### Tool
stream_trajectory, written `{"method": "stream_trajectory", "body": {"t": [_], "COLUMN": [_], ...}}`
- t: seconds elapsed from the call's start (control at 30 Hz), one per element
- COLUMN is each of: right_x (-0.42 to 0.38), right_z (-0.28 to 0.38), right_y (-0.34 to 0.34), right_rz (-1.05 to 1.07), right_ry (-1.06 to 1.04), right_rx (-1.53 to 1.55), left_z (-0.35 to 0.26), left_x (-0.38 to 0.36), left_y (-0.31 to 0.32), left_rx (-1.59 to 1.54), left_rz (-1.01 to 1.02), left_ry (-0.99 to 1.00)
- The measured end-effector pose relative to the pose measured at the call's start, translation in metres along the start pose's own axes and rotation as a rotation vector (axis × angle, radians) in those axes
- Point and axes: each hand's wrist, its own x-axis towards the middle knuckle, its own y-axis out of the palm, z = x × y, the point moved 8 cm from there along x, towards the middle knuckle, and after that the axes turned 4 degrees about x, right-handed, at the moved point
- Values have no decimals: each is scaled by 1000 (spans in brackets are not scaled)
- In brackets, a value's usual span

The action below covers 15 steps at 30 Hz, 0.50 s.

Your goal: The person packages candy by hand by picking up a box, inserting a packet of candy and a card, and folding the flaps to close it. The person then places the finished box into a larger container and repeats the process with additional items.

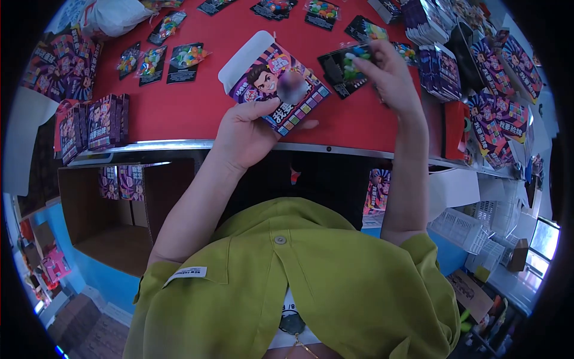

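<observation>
My left hand [248,128] is wrapped round a purple printed box [281,84], held tilted above the red table. The box's white top flap stands up at its upper left. To the right, my right hand [391,75] has its thumb and fingers closed on a clear packet of coloured candies [354,64] with a black card. Further black card [341,75] lies beneath or beside that packet; how many pieces there are cannot be told.
More candy packets [190,55] lie across the red table [179,116]. Stacked purple boxes [107,122] stand at the left, with other stacks [438,72] at the right. An open cardboard box [110,239] sits below the table's metal edge at left.
</observation>
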Motion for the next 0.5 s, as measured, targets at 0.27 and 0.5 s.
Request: {"method": "stream_trajectory", "body": {"t": [0.27, 0.5], "right_x": [-14, 7], "right_z": [98, -38], "right_y": [-1, -7], "right_rz": [-132, -143], "right_ry": [-309, 175], "right_rx": [106, -291], "left_z": [2, -13], "left_x": [-6, -8], "left_y": [-10, -13], "left_rx": [316, 112], "left_rz": [-100, -44], "left_ry": [-101, 59]}}
